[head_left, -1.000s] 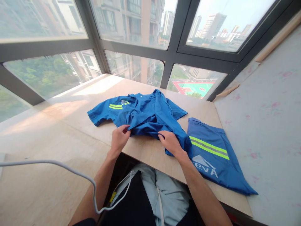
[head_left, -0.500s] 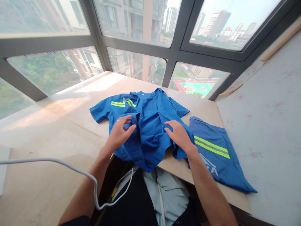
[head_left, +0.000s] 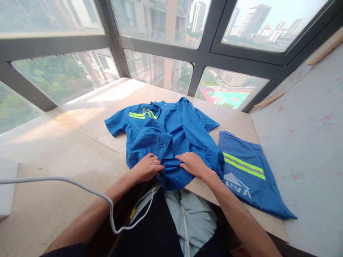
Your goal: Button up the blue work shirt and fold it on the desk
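A blue short-sleeved work shirt (head_left: 174, 125) with yellow-green reflective stripes lies unfastened, its collar away from me. Its left front panel (head_left: 151, 142) is folded upward, showing the inside near the hem. My left hand (head_left: 147, 167) rests on the lower left part of the shirt, fingers loosely bent and a ring on one of them. Opposite it, my right hand (head_left: 193, 164) touches the lower right part, fingers stretched leftward and the thumb apart. The fabric under both palms is hidden. The shirt's lower hem hangs over the table edge toward my lap.
A folded blue garment (head_left: 242, 171) with a reflective stripe and white lettering lies on the wooden table (head_left: 88, 146), right of the shirt. A white cable (head_left: 77, 186) crosses at the left in front of my forearm. Windows stand behind; a papered wall (head_left: 308, 150) bounds the right.
Both hands have moved down toward the hem and onto the cloth. The shirt's left front panel has flipped up and over. My view has shifted slightly.
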Demonstrator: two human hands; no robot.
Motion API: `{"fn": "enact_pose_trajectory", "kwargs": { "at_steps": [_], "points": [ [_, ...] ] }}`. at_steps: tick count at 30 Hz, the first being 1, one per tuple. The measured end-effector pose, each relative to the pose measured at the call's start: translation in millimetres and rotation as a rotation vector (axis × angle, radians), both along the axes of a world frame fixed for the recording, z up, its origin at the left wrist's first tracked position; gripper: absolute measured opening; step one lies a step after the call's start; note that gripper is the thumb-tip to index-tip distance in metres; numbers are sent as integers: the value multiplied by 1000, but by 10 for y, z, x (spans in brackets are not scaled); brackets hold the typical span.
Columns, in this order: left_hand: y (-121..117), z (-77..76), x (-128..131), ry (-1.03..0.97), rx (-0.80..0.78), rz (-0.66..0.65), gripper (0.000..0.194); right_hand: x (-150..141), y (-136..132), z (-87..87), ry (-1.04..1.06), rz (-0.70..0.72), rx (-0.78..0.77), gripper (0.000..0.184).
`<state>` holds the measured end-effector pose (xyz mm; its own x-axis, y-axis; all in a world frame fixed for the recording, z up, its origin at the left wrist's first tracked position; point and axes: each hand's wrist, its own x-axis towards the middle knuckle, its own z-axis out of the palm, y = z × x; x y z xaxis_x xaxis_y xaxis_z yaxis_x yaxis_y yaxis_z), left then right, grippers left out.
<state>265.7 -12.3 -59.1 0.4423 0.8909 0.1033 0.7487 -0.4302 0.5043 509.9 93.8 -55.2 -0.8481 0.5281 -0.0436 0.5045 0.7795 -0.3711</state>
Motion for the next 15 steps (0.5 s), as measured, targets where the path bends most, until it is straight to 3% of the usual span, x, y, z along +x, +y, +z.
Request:
{"fn": "enact_pose_trajectory", "kwargs": {
  "at_steps": [2, 4, 7, 9, 11, 13, 15],
  "points": [
    [-62, -12, -42, -27, 121, 46, 23, 20, 4, 65, 95, -19, -23, 29],
    [-125, 26, -81, -202, 266, 198, 23, 59, 18, 172, 297, -54, -150, 18],
    [-173, 164, -128, -590, 317, 410, 22, 130, 84, 352, 636, -257, -340, 25],
    [-159, 277, -143, -861, 209, 360, 38, 165, 147, 445, 720, -343, -388, 32],
    [-114, 370, -148, -1051, 101, 241, 52, 188, 198, 497, 702, -318, -396, 36],
    [-46, 416, -157, -1067, 75, 227, 55, 206, 226, 511, 663, -281, -381, 39],
    [49, 404, -195, -907, 114, 332, 51, 234, 244, 501, 641, -279, -330, 39]
  ]
}}
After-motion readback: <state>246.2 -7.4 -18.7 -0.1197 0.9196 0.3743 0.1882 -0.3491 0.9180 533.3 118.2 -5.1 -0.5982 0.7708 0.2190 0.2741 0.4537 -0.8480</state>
